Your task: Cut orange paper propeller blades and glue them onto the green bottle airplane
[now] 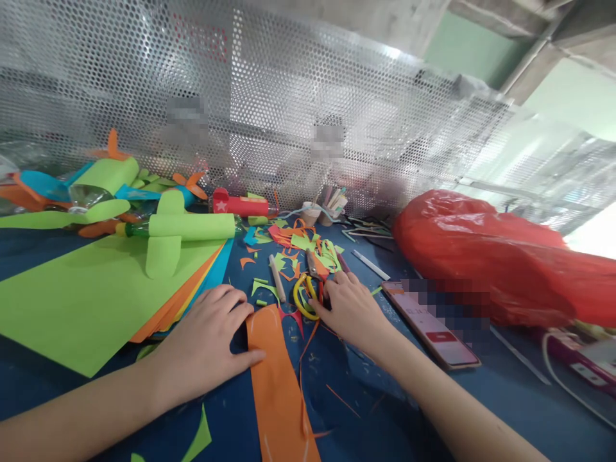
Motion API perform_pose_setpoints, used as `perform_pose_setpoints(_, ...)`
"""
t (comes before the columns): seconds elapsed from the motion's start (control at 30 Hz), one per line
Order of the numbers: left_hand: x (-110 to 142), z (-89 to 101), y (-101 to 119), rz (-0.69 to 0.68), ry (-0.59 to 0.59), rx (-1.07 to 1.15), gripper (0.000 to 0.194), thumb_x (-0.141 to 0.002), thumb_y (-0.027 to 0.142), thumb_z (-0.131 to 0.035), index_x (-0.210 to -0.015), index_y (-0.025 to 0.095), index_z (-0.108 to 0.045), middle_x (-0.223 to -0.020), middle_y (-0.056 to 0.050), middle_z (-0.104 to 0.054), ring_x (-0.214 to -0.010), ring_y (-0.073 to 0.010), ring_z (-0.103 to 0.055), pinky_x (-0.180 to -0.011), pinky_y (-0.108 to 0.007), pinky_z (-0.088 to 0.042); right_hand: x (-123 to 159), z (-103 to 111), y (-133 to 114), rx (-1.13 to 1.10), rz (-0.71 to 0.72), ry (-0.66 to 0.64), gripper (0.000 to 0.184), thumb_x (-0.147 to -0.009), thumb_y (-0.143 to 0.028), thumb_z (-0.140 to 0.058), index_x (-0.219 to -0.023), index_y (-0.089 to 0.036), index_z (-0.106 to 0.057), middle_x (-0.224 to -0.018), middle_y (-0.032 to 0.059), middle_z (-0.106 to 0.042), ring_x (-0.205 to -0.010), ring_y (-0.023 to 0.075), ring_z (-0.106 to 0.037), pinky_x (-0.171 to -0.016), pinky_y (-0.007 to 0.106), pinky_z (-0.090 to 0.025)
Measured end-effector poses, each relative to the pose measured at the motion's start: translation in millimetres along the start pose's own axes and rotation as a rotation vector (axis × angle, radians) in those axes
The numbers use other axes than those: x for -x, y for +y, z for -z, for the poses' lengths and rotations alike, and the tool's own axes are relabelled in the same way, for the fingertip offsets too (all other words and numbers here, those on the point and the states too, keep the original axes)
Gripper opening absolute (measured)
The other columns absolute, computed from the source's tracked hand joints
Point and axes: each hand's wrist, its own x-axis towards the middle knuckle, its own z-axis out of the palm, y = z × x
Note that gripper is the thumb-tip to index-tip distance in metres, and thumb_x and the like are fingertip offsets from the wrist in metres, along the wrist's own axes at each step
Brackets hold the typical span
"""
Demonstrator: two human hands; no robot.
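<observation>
Head view: orange craft strip (276, 391) and yellow-handled scissors (313, 265) on a blue tabletop (385, 420).
Left hand (206, 343) loosely spread, thumb on the strip at 6 o'clock; right hand (351, 311) touching the scissors, 1 o'clock from it, whether gripping is unclear.

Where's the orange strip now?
In the head view, the orange strip lies at bottom centre, with the thumb of the left hand on its left edge and a pale stick just beyond its far end.

A blue table (370, 417) carries an orange strip (279, 391), stacked sheets (96, 289), paper scraps (301, 242) — and a phone (428, 324).
</observation>
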Motion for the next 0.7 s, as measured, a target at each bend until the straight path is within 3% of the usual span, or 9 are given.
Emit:
perform_pose_setpoints(0.13, 1, -2.1, 0, 0.074, -0.038, 0.181, 0.04, -0.072, 0.037, -0.07, -0.105, 0.019, -0.056, -0.112, -0.011, -0.061, -0.112, -0.0329, -0.05, -0.093, -0.05, -0.043, -7, -5, -3, -0.08, -0.072, -0.007, 0.026, -0.08, -0.036, -0.06, -0.073, -0.012, -0.068, -0.085, 0.0167, -0.063, -0.09, 0.033, -0.057, -0.078, 0.039, -0.044)
perform_pose_setpoints(0.33, -2, 9.0, 4, 0.276, -0.025, 0.527, 0.034, -0.076, 0.022, -0.061, -0.108, 0.026, -0.051, -0.111, -0.005, -0.063, -0.107, -0.0274, -0.058, -0.091, -0.043, -0.045, -16, -4, 2, -0.341, -0.173, 0.02, 0.022, -0.076, -0.031, -0.06, -0.059, -0.017, -0.063, -0.07, 0.0106, -0.062, -0.081, 0.0289, -0.059, -0.074, 0.036, -0.041)
perform_pose_setpoints(0.53, -10, 26.7, -1, 0.446, -0.015, 1.088, 0.036, -0.075, 0.03, -0.066, -0.11, 0.021, -0.059, -0.114, -0.007, -0.068, -0.109, -0.0274, -0.06, -0.094, -0.039, -0.046, -18, 6, 10, -0.832, -0.218, 0.014, 0.024, -0.079, -0.034, -0.053, -0.07, -0.016, -0.065, -0.066, 0.005, -0.063, -0.065, 0.0215, -0.059, -0.06, 0.03, -0.041)
perform_pose_setpoints(0.7, -12, 31.2, -4, 0.625, -0.07, 1.488, 0.014, -0.078, 0.025, -0.066, -0.091, 0.02, -0.068, -0.095, -0.003, -0.075, -0.093, -0.0209, -0.068, -0.085, -0.031, -0.052, -11, 11, 6, -1.317, -0.19, 0.02, 0.038, -0.081, -0.052, -0.049, -0.082, -0.017, -0.063, -0.073, 0.0032, -0.065, -0.068, 0.018, -0.059, -0.065, 0.029, -0.046)
